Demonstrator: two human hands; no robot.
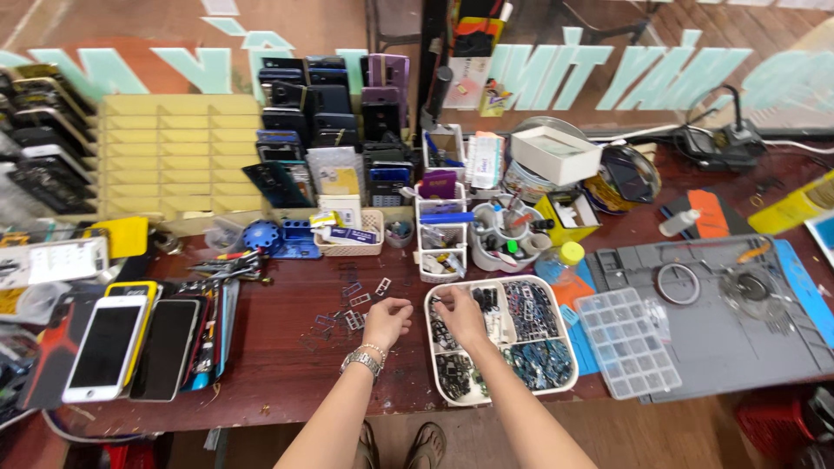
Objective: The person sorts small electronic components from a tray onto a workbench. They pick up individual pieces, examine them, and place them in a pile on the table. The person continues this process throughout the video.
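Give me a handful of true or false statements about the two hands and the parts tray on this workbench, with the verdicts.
1. The right hand reaches into the white divided tray. True.
2. The left hand wears a metal wristband. True.
3. The left hand rests on the white phone. False: it hovers by small metal frames on the wooden table, well right of the phones.
4. The clear compartment box lies left of the tray. False: it lies to its right, on the grey mat.
5. The tray holds small dark parts. True.
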